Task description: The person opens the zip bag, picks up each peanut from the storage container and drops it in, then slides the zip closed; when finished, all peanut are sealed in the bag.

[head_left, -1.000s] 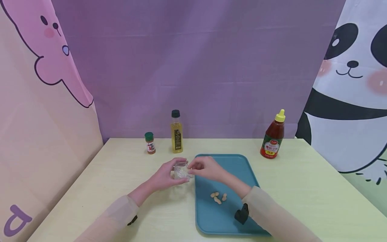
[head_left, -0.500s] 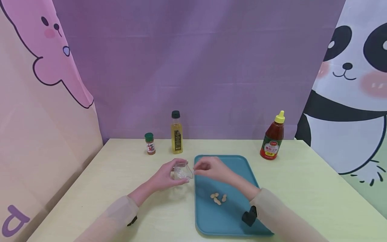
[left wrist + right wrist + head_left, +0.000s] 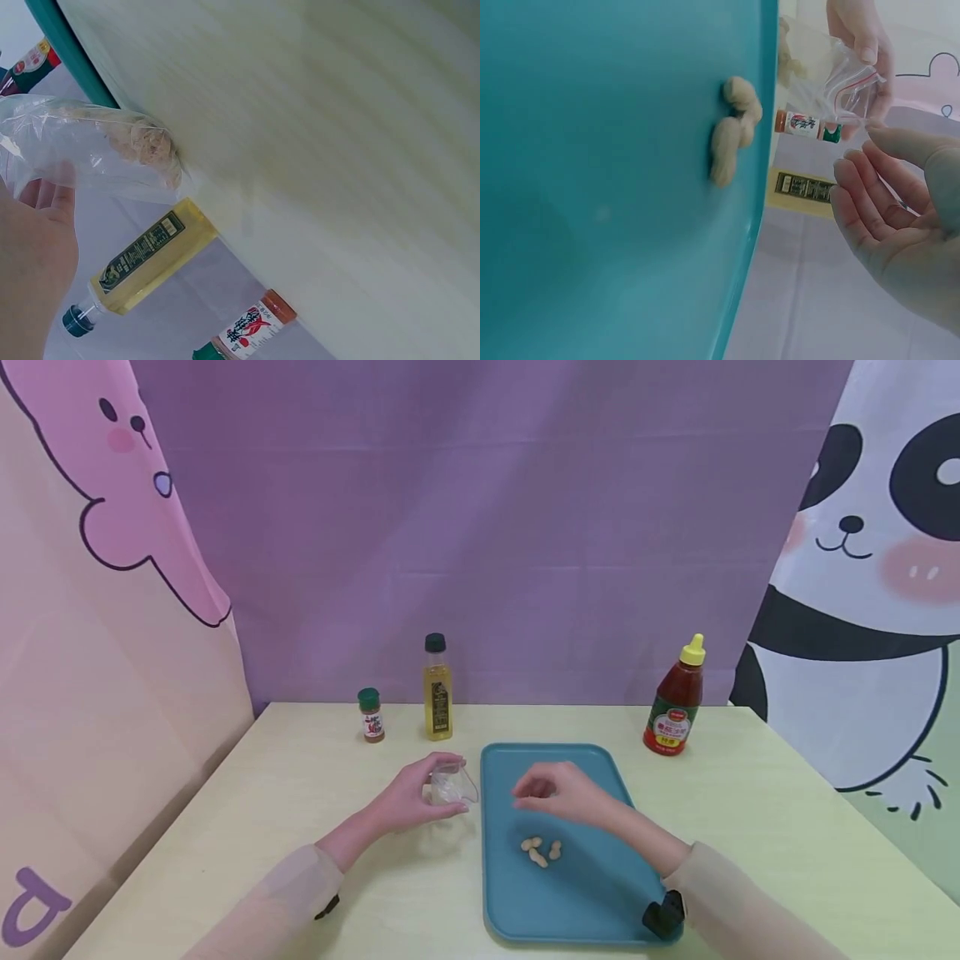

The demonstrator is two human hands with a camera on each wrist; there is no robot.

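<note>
Above and beside the blue tray [image 3: 570, 902]: right hand [image 3: 564, 792] unloaded, left hand [image 3: 408, 792] on the clear bag [image 3: 452, 785]

Just left of the tray, my left hand grips the clear bag near its mouth, thumb below and fingers above. This spread grip presumably keeps the mouth gaping and leaves the lower end to hang free. Pale, lumpy contents [image 3: 150, 146] show through the film at the bottom; their exact nature cannot be confirmed. I cannot tell whether the bag touches the table [image 3: 750, 810].

Over the tray, my right hand is well apart from the bag. Its fingers are loosely curled, with the thumb tip just beside the index fingertip. I see nothing between them; the loose curl suggests no load.

On the tray, nearer its left rim, lie the peanuts [image 3: 538, 858], unshelled and close together. The raised rim probably serves to stop them rolling onto the table.

Along the rear of the table stand a green-capped seasoning jar [image 3: 372, 720], an oil bottle [image 3: 438, 697] and, farther right, a yellow-capped ketchup bottle [image 3: 673, 710]. Rear placement likely keeps all three out of the way of my forearms.
</note>
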